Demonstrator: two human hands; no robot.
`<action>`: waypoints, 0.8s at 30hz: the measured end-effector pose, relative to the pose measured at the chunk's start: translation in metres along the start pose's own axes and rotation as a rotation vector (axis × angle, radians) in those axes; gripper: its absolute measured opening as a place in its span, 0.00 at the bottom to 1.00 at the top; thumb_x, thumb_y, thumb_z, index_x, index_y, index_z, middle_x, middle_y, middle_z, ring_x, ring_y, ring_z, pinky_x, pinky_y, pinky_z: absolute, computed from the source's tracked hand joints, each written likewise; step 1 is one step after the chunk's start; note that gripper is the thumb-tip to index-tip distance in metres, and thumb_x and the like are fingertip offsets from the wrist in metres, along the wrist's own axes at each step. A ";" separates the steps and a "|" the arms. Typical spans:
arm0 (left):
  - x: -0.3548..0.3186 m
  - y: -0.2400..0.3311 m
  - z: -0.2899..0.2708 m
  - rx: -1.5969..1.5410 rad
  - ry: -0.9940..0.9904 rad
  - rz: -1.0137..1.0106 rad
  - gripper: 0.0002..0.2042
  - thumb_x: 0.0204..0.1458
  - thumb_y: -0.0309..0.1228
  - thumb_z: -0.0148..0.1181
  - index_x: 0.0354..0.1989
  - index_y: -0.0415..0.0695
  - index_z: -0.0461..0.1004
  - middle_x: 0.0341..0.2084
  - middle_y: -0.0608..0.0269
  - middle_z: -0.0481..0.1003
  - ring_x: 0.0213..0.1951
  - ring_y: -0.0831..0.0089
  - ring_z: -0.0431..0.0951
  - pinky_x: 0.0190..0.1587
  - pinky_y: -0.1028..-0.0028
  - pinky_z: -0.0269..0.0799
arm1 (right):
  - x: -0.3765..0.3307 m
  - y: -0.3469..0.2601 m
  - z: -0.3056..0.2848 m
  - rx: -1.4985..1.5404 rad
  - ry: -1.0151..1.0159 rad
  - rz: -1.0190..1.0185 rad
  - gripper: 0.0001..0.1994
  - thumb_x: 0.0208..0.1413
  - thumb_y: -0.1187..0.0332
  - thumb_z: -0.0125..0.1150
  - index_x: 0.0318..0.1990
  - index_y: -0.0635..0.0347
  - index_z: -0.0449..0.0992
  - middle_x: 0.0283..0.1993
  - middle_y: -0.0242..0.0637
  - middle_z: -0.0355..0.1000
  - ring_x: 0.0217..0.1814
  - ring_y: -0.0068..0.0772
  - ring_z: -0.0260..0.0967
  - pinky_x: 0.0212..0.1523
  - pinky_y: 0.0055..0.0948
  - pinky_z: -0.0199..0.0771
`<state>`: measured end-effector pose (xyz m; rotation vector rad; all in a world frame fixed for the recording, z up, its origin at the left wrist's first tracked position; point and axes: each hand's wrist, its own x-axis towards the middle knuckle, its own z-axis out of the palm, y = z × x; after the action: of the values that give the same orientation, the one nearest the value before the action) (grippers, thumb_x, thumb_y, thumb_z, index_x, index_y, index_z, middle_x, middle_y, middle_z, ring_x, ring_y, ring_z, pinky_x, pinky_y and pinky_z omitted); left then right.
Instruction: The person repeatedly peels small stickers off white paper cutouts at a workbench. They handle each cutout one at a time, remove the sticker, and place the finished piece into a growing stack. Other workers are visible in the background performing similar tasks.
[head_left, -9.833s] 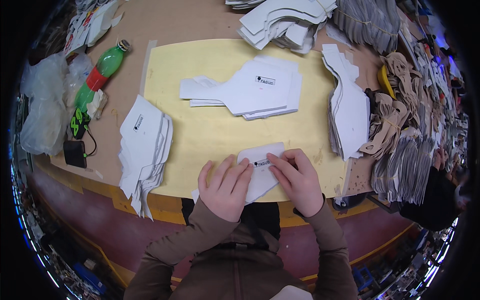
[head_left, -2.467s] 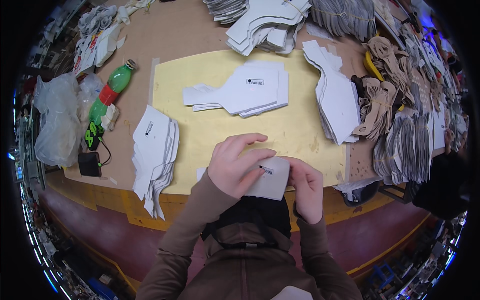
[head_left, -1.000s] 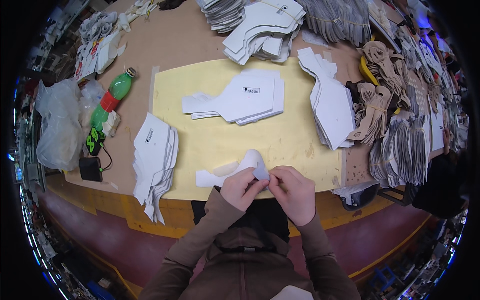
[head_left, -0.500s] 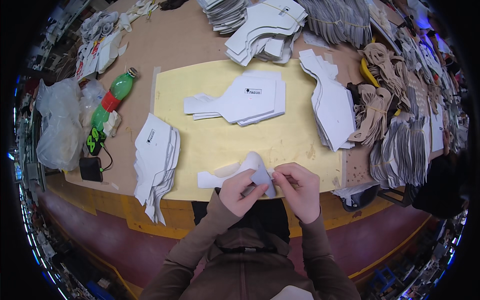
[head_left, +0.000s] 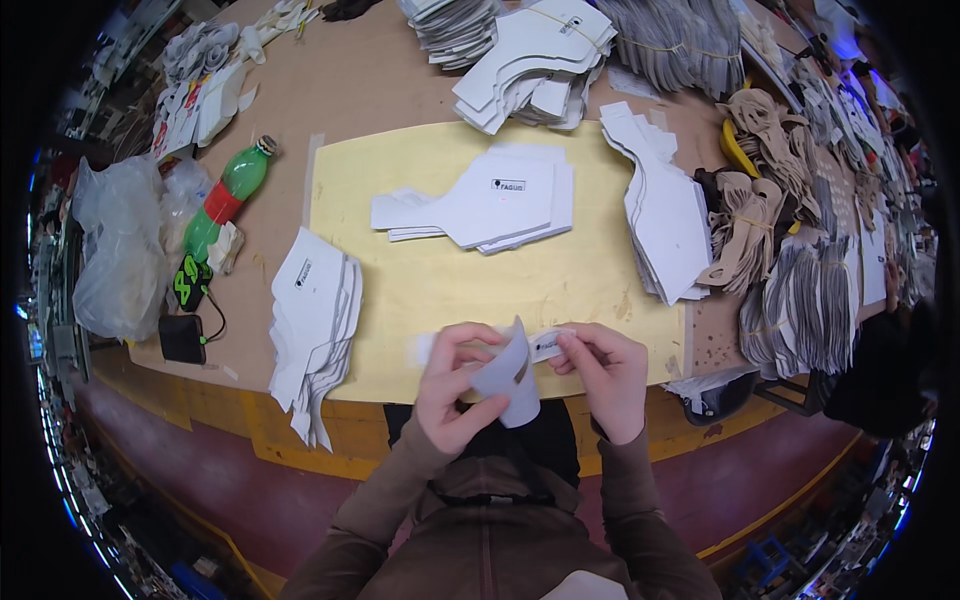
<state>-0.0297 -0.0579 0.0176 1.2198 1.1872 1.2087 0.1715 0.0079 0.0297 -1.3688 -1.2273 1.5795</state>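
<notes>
My left hand (head_left: 447, 395) is closed on a curled cut piece (head_left: 520, 402), white and grey, with a short slot in it. It bends up above the near edge of the yellow sheet (head_left: 420, 280). Thumb and fingers of my right hand (head_left: 612, 378) pinch a small white printed tab (head_left: 546, 346) beside the piece's upper edge; whether the two are joined I cannot tell. Farther away lies a stack of white cut pieces (head_left: 500, 205). More such stacks are at the left (head_left: 315, 290) and at the right (head_left: 665, 215).
A green bottle (head_left: 240, 175), a clear plastic bag (head_left: 115, 250) and a small black device (head_left: 183, 338) with a cable are on the left. Banded grey bundles (head_left: 805, 300) and beige cut pieces (head_left: 745, 215) crowd the right. Further stacks (head_left: 540, 60) stand at the back.
My left hand has shifted slightly left, with its fingers lifted higher. The curled piece is more upright, its slot showing, and the printed face of the tab has come into view.
</notes>
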 end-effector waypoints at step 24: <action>0.037 0.026 -0.014 -0.119 -0.116 -0.426 0.19 0.56 0.22 0.68 0.55 0.36 0.71 0.46 0.58 0.78 0.48 0.77 0.78 0.50 0.76 0.74 | -0.003 -0.012 -0.027 0.027 -0.098 0.126 0.07 0.64 0.74 0.63 0.42 0.69 0.82 0.30 0.31 0.77 0.30 0.16 0.69 0.32 0.20 0.71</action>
<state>-0.0430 -0.0206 0.0436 0.8787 1.1960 0.8650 0.1973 0.0138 0.0424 -1.3892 -1.1924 1.7620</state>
